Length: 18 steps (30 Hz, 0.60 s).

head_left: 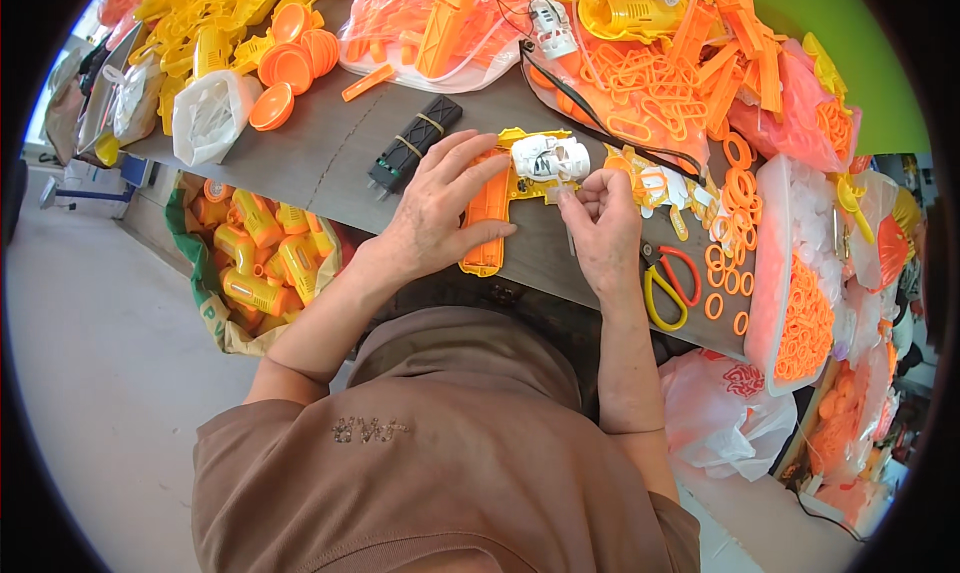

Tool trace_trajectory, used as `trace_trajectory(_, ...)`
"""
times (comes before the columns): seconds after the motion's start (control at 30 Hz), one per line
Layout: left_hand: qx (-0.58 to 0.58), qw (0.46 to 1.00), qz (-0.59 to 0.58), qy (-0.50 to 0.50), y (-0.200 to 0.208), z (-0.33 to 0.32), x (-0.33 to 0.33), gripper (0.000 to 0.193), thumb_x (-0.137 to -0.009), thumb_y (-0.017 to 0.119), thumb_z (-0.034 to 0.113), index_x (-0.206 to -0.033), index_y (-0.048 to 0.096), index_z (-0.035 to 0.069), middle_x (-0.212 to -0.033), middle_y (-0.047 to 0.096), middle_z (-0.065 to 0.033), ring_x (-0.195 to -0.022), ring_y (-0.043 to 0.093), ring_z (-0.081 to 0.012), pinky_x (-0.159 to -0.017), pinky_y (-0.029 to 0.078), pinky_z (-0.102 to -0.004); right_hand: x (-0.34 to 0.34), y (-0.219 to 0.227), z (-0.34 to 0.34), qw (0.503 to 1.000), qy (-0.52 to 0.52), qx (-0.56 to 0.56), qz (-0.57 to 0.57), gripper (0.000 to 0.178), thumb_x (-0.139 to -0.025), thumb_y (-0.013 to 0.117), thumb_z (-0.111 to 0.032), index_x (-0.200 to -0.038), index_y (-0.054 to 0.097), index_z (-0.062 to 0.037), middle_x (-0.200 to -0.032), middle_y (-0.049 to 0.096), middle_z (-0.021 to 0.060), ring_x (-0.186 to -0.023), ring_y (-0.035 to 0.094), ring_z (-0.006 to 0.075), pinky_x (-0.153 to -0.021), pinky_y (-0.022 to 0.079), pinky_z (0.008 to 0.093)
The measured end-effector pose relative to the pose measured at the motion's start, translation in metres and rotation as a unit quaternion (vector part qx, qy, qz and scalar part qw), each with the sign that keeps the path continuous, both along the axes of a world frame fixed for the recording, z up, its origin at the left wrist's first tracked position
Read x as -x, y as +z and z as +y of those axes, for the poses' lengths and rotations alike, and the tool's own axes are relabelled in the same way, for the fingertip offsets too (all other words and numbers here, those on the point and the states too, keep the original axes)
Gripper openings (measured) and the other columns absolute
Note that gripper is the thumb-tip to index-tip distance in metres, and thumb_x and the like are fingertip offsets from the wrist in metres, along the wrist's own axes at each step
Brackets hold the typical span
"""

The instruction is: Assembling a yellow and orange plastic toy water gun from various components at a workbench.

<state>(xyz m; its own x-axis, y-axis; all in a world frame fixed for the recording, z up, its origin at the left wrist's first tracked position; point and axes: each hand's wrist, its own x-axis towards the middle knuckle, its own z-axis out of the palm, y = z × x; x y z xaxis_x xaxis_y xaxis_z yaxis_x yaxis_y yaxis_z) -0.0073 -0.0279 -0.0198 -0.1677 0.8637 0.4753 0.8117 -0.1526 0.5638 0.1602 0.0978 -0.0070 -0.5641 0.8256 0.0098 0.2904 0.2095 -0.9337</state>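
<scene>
On the dark tabletop in front of me lies a toy housing shell with a yellow body (525, 186) and an orange handle (486, 213). A white plastic mechanism (551, 160) with openings sits in the yellow part. My left hand (440, 211) rests over the handle, fingers stretched out and thumb apart, touching its surface. At the mechanism's lower right, my right hand (605, 231) is closed in a pinch. What its fingertips hold is too small to make out. Left of the shell lies a black rectangular case (415, 145) with bands around it.
Scissors (672, 286) with red and yellow handles lie right of my right hand, beside orange rings (739, 188). A white tub (769, 318) of small orange parts stands at the right edge. Orange and yellow parts crowd the back. A bag (190, 263) of yellow-orange housings stands below left.
</scene>
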Motion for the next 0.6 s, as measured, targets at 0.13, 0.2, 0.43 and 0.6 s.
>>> trace_trajectory(0.13,-0.017,1.000,-0.023,-0.011,-0.005,0.003,-0.001,0.069,-0.065,0.082,0.019,-0.126,0.054,0.004,-0.136,0.046,-0.0146,-0.126,0.042,-0.0362,-0.103,0.038,-0.0460,0.000,0.031,0.012,0.987,0.050,-0.098,-0.119,0.020,-0.088,0.065,-0.014,-0.087,0.049,-0.0025,-0.072,0.053,0.0034,-0.063,0.049,0.0084,-0.057,0.043,0.0252)
trace_trajectory(0.2,-0.015,1.000,-0.026,-0.009,-0.004,0.002,-0.003,0.069,-0.065,0.082,0.019,-0.126,0.053,0.004,-0.136,0.045,-0.0146,-0.126,0.042,-0.0362,-0.103,0.038,-0.0461,0.009,0.044,0.021,0.963,0.051,-0.225,-0.140,0.020,-0.087,0.065,-0.018,-0.084,0.054,-0.0010,-0.079,0.056,0.0108,-0.063,0.054,0.0172,-0.060,0.045,0.0307)
trace_trajectory(0.43,-0.028,0.999,-0.028,-0.013,-0.008,0.004,-0.004,0.069,-0.066,0.080,0.018,-0.128,0.052,0.004,-0.138,0.044,-0.0150,-0.128,0.040,-0.0364,-0.104,0.038,-0.0461,0.047,0.052,0.043,0.889,0.259,-0.313,-0.212,0.021,-0.076,0.064,-0.018,-0.084,0.058,0.0013,-0.085,0.058,0.0151,-0.079,0.059,0.0310,-0.072,0.046,0.0397)
trace_trajectory(0.6,-0.025,0.999,-0.024,-0.009,-0.007,0.004,-0.003,0.069,-0.066,0.079,0.017,-0.127,0.051,0.004,-0.135,0.044,-0.0156,-0.127,0.040,-0.0369,-0.104,0.038,-0.0457,0.057,0.066,0.055,0.855,0.333,-0.267,-0.293,0.021,-0.073,0.064,-0.016,-0.082,0.057,0.0014,-0.085,0.058,0.0162,-0.080,0.058,0.0330,-0.072,0.045,0.0414)
